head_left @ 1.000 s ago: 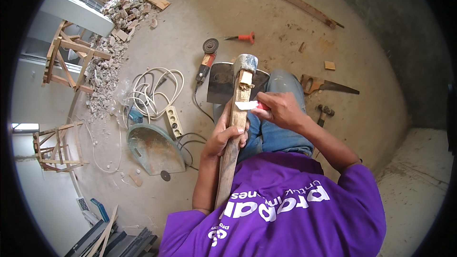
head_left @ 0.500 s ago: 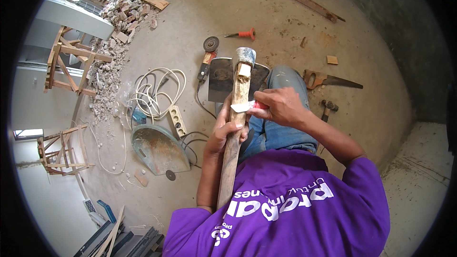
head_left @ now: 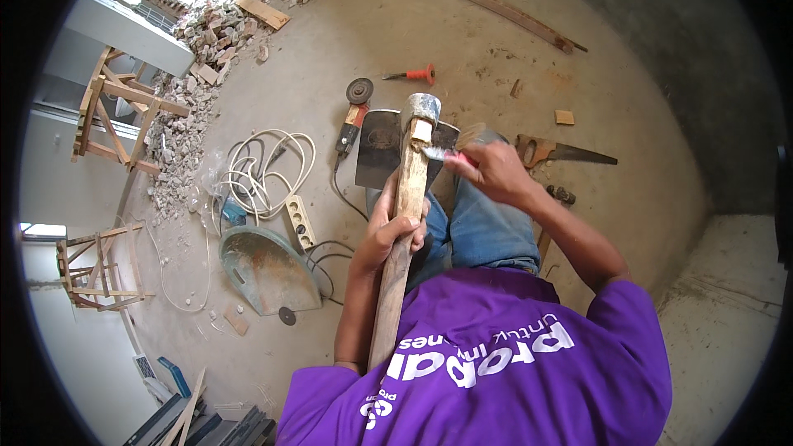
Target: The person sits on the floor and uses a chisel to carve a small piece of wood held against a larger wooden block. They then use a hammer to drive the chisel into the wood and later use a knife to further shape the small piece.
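My left hand (head_left: pixel 390 231) is wrapped round the wooden handle of a hoe (head_left: pixel 393 277). The handle slants up from beside my body, and its top passes into the metal collar (head_left: pixel 423 106) of the hoe's dark flat blade (head_left: pixel 380 149). Just below the collar the wood is pale and notched. My right hand (head_left: pixel 497 173) grips a red-handled knife (head_left: pixel 457 158). Its light blade lies against the right side of the handle near the notch. Behind the hoe are my jeans-clad legs.
An angle grinder (head_left: pixel 353 120), a red-gripped chisel (head_left: pixel 420 74), a handsaw (head_left: pixel 570 152) and a hammer (head_left: pixel 562 195) lie around me. To the left are a coiled extension cord (head_left: pixel 273 169), its socket strip (head_left: pixel 300 221), a dustpan-like scoop (head_left: pixel 268 277), rubble (head_left: pixel 223 33) and wooden trestles (head_left: pixel 124 107).
My right hand has moved the knife up along the handle, from just above my left hand to near the collar. My left hand keeps its grip. The whole view has shifted slightly.
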A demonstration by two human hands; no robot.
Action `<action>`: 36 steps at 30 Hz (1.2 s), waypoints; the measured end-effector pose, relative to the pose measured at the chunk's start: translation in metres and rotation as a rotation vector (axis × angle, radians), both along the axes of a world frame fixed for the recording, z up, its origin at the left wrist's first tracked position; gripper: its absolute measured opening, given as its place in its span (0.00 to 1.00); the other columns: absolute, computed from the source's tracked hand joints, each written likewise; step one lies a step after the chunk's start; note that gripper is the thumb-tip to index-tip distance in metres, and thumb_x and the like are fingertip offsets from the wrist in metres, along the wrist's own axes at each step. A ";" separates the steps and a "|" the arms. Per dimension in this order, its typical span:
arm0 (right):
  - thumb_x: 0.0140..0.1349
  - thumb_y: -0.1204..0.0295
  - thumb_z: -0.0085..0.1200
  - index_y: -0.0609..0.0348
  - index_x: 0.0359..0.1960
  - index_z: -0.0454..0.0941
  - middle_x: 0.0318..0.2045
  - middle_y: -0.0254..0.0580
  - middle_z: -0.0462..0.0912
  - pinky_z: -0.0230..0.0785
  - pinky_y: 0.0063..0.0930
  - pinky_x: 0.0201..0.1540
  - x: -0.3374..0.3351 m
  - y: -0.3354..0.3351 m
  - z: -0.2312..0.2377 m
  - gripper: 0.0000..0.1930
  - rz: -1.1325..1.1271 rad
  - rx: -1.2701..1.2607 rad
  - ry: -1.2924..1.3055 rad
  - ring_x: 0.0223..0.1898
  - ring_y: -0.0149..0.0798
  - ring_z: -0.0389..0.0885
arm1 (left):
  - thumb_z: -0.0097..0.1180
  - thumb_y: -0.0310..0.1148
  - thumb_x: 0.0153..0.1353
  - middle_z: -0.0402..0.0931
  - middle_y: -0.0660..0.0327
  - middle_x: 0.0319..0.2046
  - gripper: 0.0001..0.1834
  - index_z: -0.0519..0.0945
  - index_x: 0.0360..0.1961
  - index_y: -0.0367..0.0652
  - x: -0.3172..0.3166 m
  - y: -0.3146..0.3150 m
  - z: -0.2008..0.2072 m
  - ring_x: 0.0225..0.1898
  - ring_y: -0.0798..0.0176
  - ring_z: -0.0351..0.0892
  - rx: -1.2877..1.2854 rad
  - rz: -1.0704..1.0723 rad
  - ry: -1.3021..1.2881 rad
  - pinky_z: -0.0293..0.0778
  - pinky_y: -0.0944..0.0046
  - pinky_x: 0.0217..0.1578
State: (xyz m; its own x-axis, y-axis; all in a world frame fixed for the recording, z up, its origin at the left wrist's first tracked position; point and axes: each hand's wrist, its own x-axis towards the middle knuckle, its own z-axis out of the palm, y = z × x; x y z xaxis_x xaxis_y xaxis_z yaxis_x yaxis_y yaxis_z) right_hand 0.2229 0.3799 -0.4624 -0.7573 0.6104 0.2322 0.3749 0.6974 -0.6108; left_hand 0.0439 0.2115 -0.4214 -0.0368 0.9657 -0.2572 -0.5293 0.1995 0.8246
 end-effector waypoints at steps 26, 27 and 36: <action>0.64 0.48 0.59 0.53 0.27 0.74 0.19 0.45 0.79 0.69 0.45 0.24 -0.012 -0.031 0.009 0.22 0.049 0.025 0.095 0.22 0.52 0.81 | 0.57 0.25 0.56 0.70 0.59 0.36 0.51 0.43 0.78 0.46 0.000 -0.015 0.017 0.23 0.71 0.74 -0.022 -0.034 0.218 0.74 0.71 0.22; 0.63 0.49 0.60 0.53 0.27 0.75 0.19 0.46 0.80 0.71 0.45 0.25 -0.009 -0.043 0.020 0.20 0.106 -0.022 0.049 0.23 0.53 0.82 | 0.57 0.25 0.56 0.70 0.59 0.36 0.51 0.43 0.78 0.46 0.000 -0.015 0.017 0.23 0.71 0.74 -0.026 -0.041 0.213 0.74 0.71 0.22; 0.64 0.48 0.60 0.53 0.25 0.76 0.16 0.45 0.77 0.66 0.46 0.22 -0.015 -0.045 0.027 0.22 0.164 0.019 0.060 0.20 0.52 0.79 | 0.57 0.26 0.57 0.71 0.57 0.40 0.50 0.45 0.77 0.45 -0.006 -0.015 0.015 0.24 0.71 0.74 -0.034 -0.011 0.202 0.74 0.70 0.23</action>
